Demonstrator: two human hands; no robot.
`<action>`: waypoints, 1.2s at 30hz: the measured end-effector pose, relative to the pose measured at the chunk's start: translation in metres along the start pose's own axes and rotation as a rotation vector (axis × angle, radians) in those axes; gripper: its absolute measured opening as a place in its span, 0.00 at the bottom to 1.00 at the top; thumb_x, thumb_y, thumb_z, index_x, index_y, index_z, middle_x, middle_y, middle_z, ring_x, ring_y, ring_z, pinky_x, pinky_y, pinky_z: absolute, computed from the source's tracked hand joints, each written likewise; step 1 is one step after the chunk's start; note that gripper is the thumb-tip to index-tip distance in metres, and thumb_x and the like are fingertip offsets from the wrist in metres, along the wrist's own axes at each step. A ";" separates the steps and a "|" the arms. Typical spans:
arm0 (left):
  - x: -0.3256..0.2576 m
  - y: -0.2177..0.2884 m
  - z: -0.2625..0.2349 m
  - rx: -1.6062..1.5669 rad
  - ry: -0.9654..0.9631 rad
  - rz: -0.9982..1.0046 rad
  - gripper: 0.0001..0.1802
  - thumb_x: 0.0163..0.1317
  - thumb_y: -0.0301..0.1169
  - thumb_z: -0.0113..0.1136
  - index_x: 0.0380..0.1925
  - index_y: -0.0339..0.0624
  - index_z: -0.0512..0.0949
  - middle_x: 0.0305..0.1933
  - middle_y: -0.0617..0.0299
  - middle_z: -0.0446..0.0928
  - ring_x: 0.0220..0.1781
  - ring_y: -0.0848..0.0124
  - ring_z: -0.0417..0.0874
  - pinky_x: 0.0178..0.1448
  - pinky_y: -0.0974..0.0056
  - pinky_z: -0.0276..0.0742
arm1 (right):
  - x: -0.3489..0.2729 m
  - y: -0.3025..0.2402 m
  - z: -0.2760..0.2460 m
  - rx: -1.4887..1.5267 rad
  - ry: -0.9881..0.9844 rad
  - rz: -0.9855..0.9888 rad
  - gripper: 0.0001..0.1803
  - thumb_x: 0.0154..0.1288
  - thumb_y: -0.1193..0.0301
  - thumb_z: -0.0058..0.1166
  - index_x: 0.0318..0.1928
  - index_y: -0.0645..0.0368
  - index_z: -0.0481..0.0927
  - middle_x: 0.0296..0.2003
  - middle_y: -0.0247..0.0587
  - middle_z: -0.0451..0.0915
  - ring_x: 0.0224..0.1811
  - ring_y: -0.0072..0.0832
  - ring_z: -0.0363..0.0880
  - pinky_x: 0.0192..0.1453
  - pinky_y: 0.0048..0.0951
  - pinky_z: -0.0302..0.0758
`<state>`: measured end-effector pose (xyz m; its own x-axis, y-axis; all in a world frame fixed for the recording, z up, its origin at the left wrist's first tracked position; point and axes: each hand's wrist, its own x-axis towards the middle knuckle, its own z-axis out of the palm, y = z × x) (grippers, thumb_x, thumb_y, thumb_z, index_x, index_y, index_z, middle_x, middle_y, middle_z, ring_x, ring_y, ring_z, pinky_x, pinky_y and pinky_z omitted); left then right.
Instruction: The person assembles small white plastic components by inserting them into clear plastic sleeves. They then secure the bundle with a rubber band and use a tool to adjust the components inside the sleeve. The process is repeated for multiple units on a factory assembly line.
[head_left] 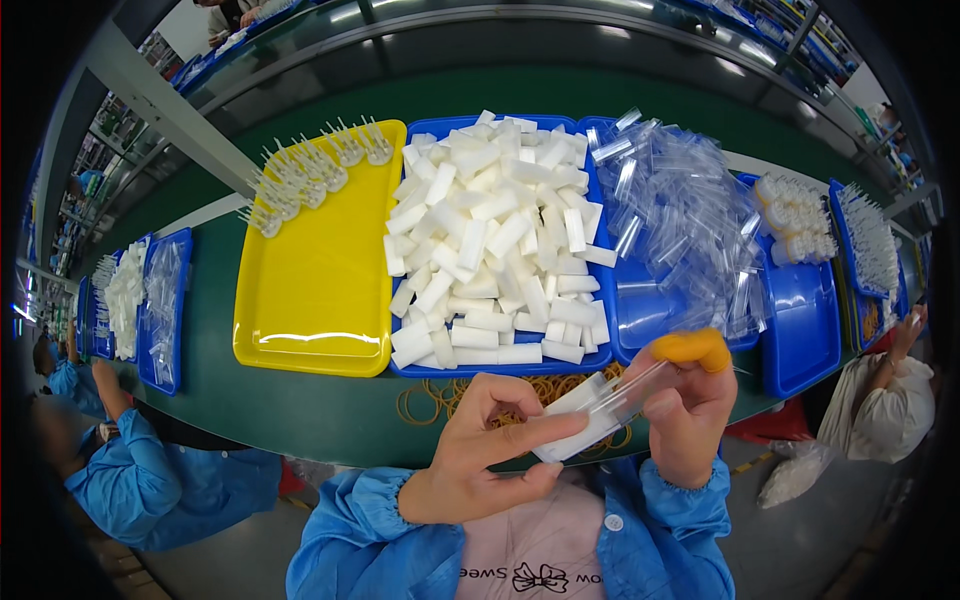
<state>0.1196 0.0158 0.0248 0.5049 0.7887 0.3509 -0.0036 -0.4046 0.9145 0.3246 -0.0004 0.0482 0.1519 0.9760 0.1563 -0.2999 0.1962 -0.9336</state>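
Near my chest, my left hand (490, 450) pinches white foam-like blocks (562, 440) between thumb and fingers. Thin, clear, rod-like pieces lie against these blocks, and I cannot make out their exact kind. From the right, my right hand (690, 410) grips a clear plastic sleeve (632, 392) that meets the blocks' upper end. An orange finger cover (692, 349) wraps its forefinger. How far the blocks sit inside the sleeve is hard to see. Just beyond both hands stands a blue tray heaped with white blocks (485, 225).
A yellow tray (315, 310) holds white pronged parts (308, 170) along its far edge. Clear plastic sleeves (685, 215) fill a blue tray, with cream round parts (795, 220) farther right. Tan rubber bands (430, 402) lie along the green table's near edge. Co-workers sit on both sides.
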 end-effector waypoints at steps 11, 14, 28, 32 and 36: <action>0.004 0.011 0.003 -0.073 0.017 -0.139 0.22 0.45 0.24 0.66 0.45 0.38 0.81 0.44 0.57 0.63 0.41 0.70 0.69 0.45 0.68 0.69 | -0.007 0.010 -0.001 -0.053 0.031 -0.167 0.19 0.50 0.82 0.59 0.44 0.64 0.71 0.36 0.45 0.76 0.36 0.26 0.78 0.44 0.27 0.75; 0.003 0.004 0.003 0.028 0.025 -0.036 0.31 0.45 0.24 0.66 0.54 0.38 0.74 0.44 0.58 0.63 0.40 0.70 0.69 0.46 0.67 0.68 | -0.006 0.005 -0.004 -0.117 0.025 -0.014 0.18 0.50 0.82 0.59 0.43 0.63 0.71 0.37 0.43 0.76 0.37 0.26 0.77 0.45 0.27 0.74; 0.006 -0.006 0.005 -1.348 -0.303 -0.888 0.32 0.68 0.39 0.50 0.67 0.38 0.52 0.61 0.53 0.66 0.60 0.63 0.73 0.64 0.58 0.69 | 0.006 -0.009 -0.007 -0.651 -0.352 -0.122 0.31 0.49 0.72 0.65 0.56 0.62 0.71 0.50 0.47 0.73 0.51 0.37 0.74 0.56 0.32 0.69; -0.005 -0.006 0.008 -1.383 -0.295 -0.858 0.31 0.67 0.38 0.52 0.65 0.38 0.56 0.60 0.53 0.67 0.60 0.62 0.73 0.64 0.58 0.68 | -0.004 -0.028 0.002 -0.716 -0.563 -0.100 0.47 0.42 0.63 0.72 0.64 0.61 0.63 0.65 0.53 0.58 0.65 0.45 0.62 0.63 0.39 0.65; -0.010 0.000 0.011 -1.493 -0.265 -0.893 0.30 0.66 0.37 0.53 0.64 0.38 0.57 0.58 0.53 0.69 0.60 0.63 0.73 0.64 0.58 0.69 | -0.017 -0.024 0.014 -0.733 -0.567 -0.120 0.47 0.39 0.66 0.73 0.62 0.61 0.66 0.66 0.51 0.53 0.64 0.46 0.59 0.60 0.39 0.67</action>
<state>0.1243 0.0032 0.0188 0.9073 0.3608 -0.2157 -0.3118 0.9218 0.2304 0.3158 -0.0203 0.0729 -0.3972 0.8914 0.2182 0.3867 0.3782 -0.8411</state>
